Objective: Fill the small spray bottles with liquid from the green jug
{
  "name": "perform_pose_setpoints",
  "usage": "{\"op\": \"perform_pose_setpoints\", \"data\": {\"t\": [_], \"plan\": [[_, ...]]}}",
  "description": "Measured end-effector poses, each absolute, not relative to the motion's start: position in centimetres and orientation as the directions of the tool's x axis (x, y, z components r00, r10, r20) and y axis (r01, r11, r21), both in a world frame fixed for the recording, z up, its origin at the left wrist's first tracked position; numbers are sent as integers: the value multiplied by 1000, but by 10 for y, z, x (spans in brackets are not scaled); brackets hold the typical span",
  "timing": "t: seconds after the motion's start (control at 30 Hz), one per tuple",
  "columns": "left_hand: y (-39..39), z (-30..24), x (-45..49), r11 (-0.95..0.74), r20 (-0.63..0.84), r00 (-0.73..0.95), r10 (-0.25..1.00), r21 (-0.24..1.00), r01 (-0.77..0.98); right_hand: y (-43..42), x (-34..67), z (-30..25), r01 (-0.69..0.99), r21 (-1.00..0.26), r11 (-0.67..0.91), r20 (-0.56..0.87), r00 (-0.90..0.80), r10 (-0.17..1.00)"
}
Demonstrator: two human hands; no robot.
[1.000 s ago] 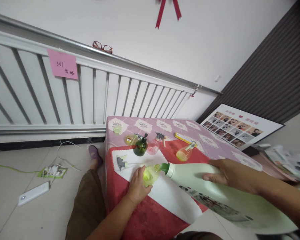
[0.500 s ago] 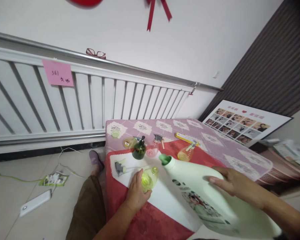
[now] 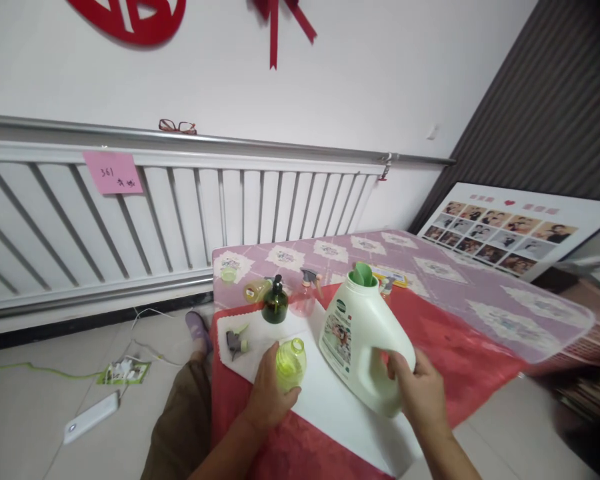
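Wrapping around a small yellow-green bottle (image 3: 291,363), the left hand (image 3: 271,392) has its fingers and thumb clamped on the sides, with the open mouth facing up. The bottle is over a white sheet (image 3: 330,417), near the front of the worktop (image 3: 435,268), and some yellow-green colour shows inside it. To its right is a large pale green jug (image 3: 357,333), roughly upright, a green spout (image 3: 363,274) at its top and a printed label facing left. The right hand (image 3: 419,383) is closed on the jug's handle; whether the jug's base rests on the sheet or hangs just above it, I cannot tell. Jug and bottle are apart.

Left of the bottle, a grey spray head (image 3: 236,343) lies on the sheet. Behind stand a dark green pump bottle (image 3: 275,305) and a pink spray bottle (image 3: 304,300), side by side, with a yellowish bottle (image 3: 257,291) lying tipped over next to them. A small green cup (image 3: 229,274) sits near the far left corner. Red cloth (image 3: 430,340) spreads under the sheet, over a purple patterned cover. A yellow box (image 3: 396,277) shows partly behind the jug.
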State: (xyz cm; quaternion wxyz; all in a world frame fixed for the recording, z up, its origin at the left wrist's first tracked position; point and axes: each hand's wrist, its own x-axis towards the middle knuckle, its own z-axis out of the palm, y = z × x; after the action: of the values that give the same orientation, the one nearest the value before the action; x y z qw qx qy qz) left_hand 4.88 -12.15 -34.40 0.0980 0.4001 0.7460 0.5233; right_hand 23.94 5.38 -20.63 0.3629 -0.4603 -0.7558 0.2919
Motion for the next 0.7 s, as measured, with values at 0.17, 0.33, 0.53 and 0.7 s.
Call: {"op": "perform_pose_setpoints", "data": {"t": [0.17,0.33,0.53,0.7], "plan": [[-123,-345,48,132,276,-661,698,858,497,48,245,-239,455,-807,376,275,-274,922],[-126,-348,46,20,337,-673,658,886,463,53,249,-252,480,-827,293,195,-245,950],[-130,-345,46,-53,420,-690,589,872,486,48,246,-256,456,-852,258,184,-201,962],[-133,-334,46,-87,474,-669,572,847,525,47,247,-263,497,-824,270,207,-180,962]]}}
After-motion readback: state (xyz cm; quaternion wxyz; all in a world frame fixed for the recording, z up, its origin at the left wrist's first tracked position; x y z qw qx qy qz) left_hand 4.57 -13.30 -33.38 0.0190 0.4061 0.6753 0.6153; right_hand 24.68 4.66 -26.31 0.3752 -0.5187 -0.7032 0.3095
